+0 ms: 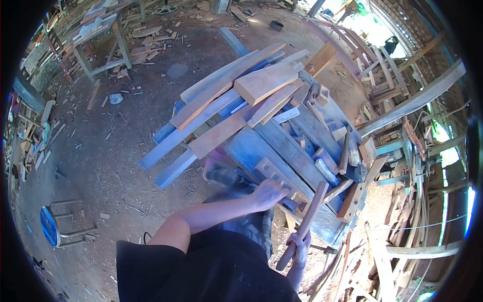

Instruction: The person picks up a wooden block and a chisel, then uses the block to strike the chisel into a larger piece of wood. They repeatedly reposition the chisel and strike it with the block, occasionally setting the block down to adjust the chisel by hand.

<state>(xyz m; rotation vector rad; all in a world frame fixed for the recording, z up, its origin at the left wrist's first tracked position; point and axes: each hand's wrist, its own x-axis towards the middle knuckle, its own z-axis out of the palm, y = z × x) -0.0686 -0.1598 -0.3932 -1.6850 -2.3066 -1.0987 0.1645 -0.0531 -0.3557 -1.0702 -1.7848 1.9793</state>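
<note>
My right hand is wrapped round a long wooden bar, held tilted beside the bench's near edge. My left hand is closed over the near part of the workbench. It lies against a short piece of wood with several holes or notches; whether the fingers grip something is hidden. A small dark block sits just right of those fingers. To the right, another wooden piece with round holes rests at the bench edge.
Planks lie stacked across the bench, several jutting past its left side. A white-and-blue bottle-like object lies among offcuts. A blue-topped stool is at left, a wooden table behind. Wood scraps litter the floor.
</note>
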